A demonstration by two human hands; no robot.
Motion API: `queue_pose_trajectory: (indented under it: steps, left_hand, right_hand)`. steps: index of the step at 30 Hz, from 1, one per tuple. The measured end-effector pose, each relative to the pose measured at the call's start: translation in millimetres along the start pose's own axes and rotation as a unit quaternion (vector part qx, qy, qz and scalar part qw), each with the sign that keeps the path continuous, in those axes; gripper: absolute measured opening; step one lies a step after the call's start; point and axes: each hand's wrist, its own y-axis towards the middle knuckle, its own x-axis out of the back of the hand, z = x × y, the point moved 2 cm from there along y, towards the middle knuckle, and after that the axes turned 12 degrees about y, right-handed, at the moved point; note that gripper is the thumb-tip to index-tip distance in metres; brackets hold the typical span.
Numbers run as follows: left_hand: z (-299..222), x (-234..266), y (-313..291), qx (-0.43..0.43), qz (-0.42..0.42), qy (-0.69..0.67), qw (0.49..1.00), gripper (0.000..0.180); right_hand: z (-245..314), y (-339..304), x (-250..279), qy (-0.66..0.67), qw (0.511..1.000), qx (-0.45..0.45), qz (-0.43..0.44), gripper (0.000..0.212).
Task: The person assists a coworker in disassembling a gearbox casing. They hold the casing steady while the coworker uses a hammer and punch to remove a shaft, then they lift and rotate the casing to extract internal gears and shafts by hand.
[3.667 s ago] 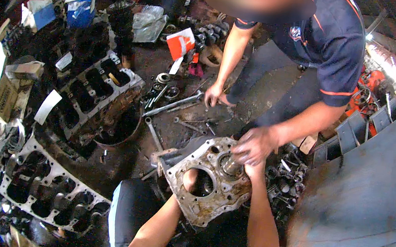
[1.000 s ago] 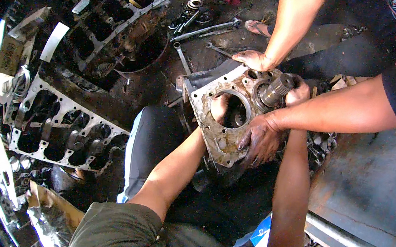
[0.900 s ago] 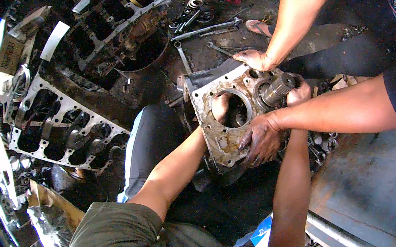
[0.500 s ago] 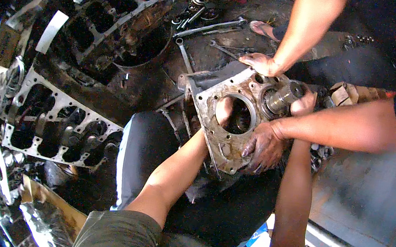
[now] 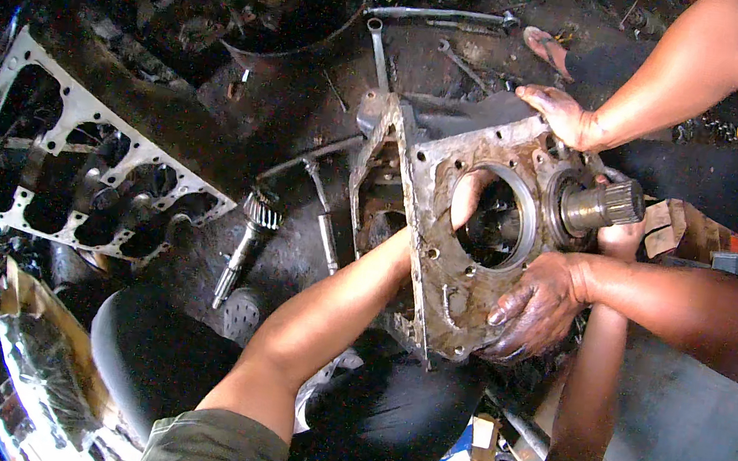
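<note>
Dark floor (image 5: 295,118); brown-stained metal housing (image 5: 446,283) now turned, side clearer; left hand (image 5: 471,202) inside, right hand (image 5: 620,237) by splined shaft (image 5: 600,208); grips unclear.

From here, I'm seeing the dark floor (image 5: 295,118) carrying wrenches (image 5: 377,53), a gear-ended shaft (image 5: 243,247) and, apparently, an engine block (image 5: 58,129).

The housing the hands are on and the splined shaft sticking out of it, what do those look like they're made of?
Housing: metal, probably cast, alloy unclear; its dull grey face is blotchy, with brown, oily-looking stains. Splined shaft: bare metal, likely steel; smooth and grey-brown, with bright glints and crisp teeth at its end.
</note>
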Motion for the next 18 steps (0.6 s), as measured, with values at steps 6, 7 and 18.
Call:
queue_pose_trajectory:
  steps: [6, 7, 18]
  left_hand:
    - [16.1, -3.4, 3.8, 0.011, -0.01, -0.092, 0.996, 0.024]
    - [19.5, -3.2, 5.6, 0.051, -0.018, -0.15, 0.987, 0.024]
    - [8.3, 36.4, -8.8, -0.089, -0.133, 0.191, 0.968, 0.039]
  right_hand:
    - [-3.5, -5.0, -0.7, 0.106, 0.994, 0.012, -0.036, 0.039]
    - [-5.0, -3.3, 2.9, 0.132, 0.99, 0.019, -0.043, 0.039]
    - [-6.9, 4.0, 39.4, 0.305, 0.94, 0.048, -0.144, 0.035]
